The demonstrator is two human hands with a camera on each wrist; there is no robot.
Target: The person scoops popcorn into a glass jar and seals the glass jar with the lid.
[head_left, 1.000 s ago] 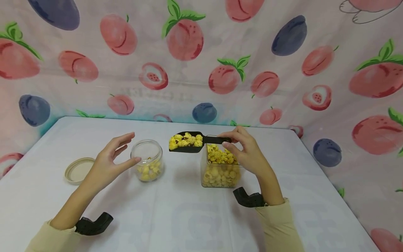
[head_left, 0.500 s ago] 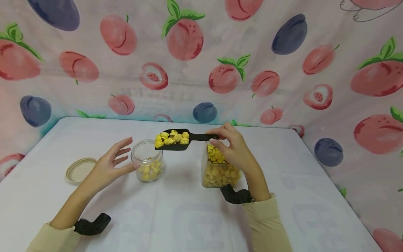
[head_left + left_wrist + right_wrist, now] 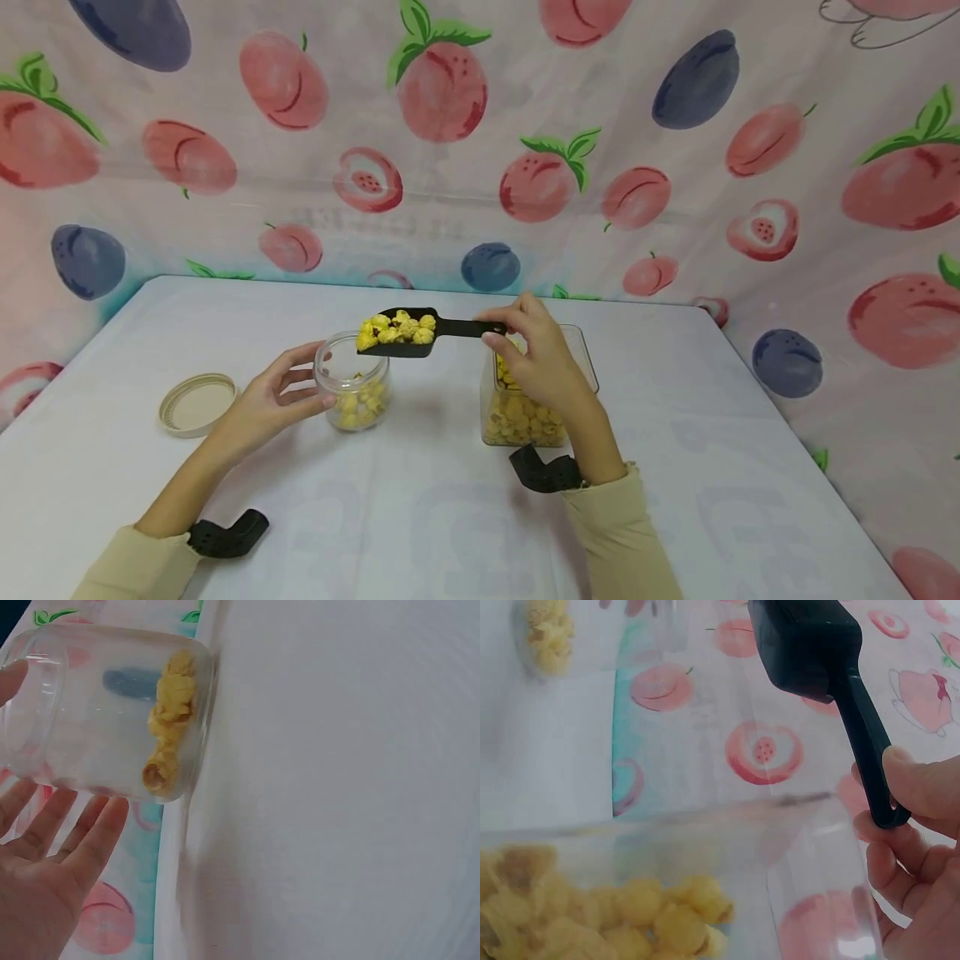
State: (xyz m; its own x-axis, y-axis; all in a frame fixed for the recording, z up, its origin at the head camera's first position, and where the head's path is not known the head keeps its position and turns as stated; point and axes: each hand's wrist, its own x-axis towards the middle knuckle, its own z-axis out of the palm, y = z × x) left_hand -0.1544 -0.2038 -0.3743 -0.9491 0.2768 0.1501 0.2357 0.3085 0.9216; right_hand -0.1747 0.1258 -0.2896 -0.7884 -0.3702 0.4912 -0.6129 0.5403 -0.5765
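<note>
A black scoop (image 3: 401,348) heaped with yellow popcorn (image 3: 397,327) hangs level, its front lip over the mouth of a round clear jar (image 3: 352,358). My right hand (image 3: 536,358) pinches the end of the scoop's handle (image 3: 862,735) between thumb and fingers. The jar stands upright on the table, partly filled with popcorn (image 3: 172,705). At its left side is my left hand (image 3: 273,400), fingers fairly straight and spread, fingertips right at the glass. The thumb overlaps the jar's near left edge.
Below my right hand stands a square clear container (image 3: 495,421) with popcorn, partly hidden by that hand. A cream round lid (image 3: 197,406) lies on the white-covered table (image 3: 420,533) left of the jar. A fruit-print cloth (image 3: 442,192) hangs behind.
My right hand has carried the loaded scoop leftward from above the square container to the jar's mouth. My left hand has moved slightly right, up against the jar.
</note>
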